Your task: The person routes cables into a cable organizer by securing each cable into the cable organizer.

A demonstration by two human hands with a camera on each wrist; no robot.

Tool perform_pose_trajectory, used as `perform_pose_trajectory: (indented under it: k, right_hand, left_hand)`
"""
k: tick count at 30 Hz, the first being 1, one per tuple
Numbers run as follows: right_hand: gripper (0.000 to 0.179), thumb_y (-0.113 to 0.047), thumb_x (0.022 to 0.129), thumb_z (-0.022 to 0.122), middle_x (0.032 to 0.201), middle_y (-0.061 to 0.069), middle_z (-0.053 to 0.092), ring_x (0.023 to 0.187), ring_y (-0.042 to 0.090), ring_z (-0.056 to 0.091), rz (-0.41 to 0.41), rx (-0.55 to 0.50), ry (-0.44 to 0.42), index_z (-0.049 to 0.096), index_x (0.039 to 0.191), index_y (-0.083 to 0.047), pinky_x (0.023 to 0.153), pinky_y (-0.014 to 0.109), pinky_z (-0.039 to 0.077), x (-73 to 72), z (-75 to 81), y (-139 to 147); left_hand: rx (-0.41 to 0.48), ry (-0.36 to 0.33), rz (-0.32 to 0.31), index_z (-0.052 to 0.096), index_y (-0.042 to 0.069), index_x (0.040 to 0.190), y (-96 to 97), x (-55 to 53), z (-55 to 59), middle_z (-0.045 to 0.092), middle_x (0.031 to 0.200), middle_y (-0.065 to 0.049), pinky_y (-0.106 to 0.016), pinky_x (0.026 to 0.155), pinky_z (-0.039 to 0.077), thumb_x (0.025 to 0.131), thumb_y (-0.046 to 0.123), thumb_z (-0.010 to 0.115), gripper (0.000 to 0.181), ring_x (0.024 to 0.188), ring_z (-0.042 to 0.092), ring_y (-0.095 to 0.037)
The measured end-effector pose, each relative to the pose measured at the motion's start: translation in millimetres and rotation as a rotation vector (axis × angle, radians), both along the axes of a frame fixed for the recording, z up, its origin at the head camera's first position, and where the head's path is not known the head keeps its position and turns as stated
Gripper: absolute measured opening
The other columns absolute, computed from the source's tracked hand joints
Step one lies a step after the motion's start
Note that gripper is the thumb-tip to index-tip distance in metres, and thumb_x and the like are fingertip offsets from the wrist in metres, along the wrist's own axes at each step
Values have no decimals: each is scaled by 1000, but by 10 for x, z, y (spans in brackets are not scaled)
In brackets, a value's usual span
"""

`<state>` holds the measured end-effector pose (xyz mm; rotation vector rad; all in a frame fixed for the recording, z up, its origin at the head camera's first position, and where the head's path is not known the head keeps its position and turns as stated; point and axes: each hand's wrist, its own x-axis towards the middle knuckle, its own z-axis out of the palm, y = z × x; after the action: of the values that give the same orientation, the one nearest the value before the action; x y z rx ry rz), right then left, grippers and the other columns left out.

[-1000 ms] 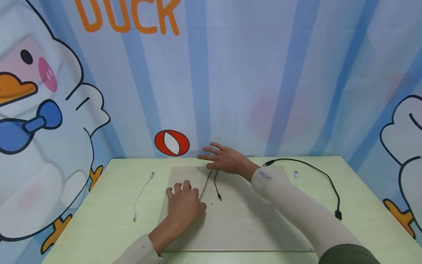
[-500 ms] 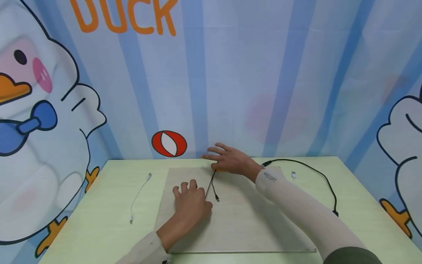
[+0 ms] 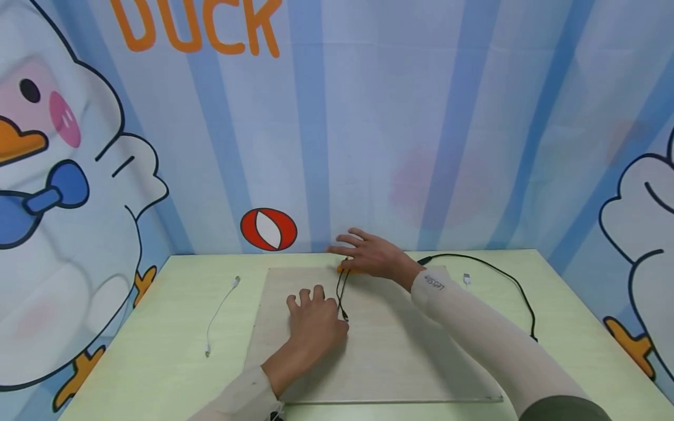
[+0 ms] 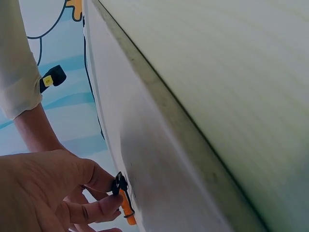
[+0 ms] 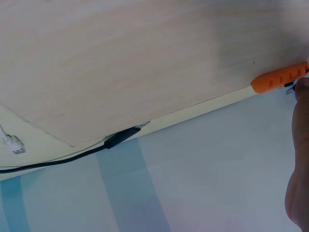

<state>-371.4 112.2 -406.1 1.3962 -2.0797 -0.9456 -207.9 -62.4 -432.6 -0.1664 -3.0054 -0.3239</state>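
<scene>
A thin black cable (image 3: pixel 339 289) runs in a narrow loop between my hands over a pale board (image 3: pixel 400 351). My left hand (image 3: pixel 316 327), low over the board, pinches a small black plug (image 4: pixel 119 183) of this cable between thumb and forefinger. At the board's far edge my right hand (image 3: pixel 376 256) spreads its outer fingers and holds the cable's other end near its thumb. Beneath that hand lies an orange ridged piece (image 5: pixel 280 77), with a metal plug tip (image 5: pixel 290 90) beside it. The right fingertips are mostly hidden in the right wrist view.
A short white cable (image 3: pixel 220 316) lies left of the board. To the right, a thicker black cable (image 3: pixel 500 269) curves along the table, near a white USB plug (image 3: pixel 467 279). A printed curtain (image 3: pixel 368 117) hangs right behind the table's far edge.
My left hand has moved right, closer to the right hand, with the plug in it. The cable, straight between the hands before, now bows into a loop. More of the orange piece shows.
</scene>
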Motion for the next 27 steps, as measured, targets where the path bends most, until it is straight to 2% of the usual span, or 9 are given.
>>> perform_pose_trajectory:
  k: [7, 14, 27]
  right_hand:
    - [30, -39, 108, 77, 180, -9, 44, 164, 22, 47, -42, 0, -25, 74, 138, -39, 137, 47, 36, -51, -4, 11]
    - [41, -30, 103, 85, 180, -8, 44, 163, 22, 48, -63, 9, -14, 75, 141, -39, 137, 47, 37, -71, 8, 18]
    - [49, -27, 99, 90, 181, -8, 44, 161, 23, 49, -117, 37, -33, 74, 143, -43, 136, 47, 38, -163, -44, -97]
  left_hand:
    - [-7, -24, -6, 81, 2, 97, 88, -43, -6, 67, 123, -21, -71, 116, 40, 97, 31, 86, 30, 130, 60, -47]
    - [-32, -10, -25, 83, 2, 104, 152, -80, -17, 68, 123, -20, -71, 116, 41, 98, 34, 85, 33, 129, 61, -46]
    - [-18, 2, -60, 83, 4, 98, 194, -135, -11, 67, 131, -20, -72, 116, 39, 99, 31, 83, 27, 131, 60, -47]
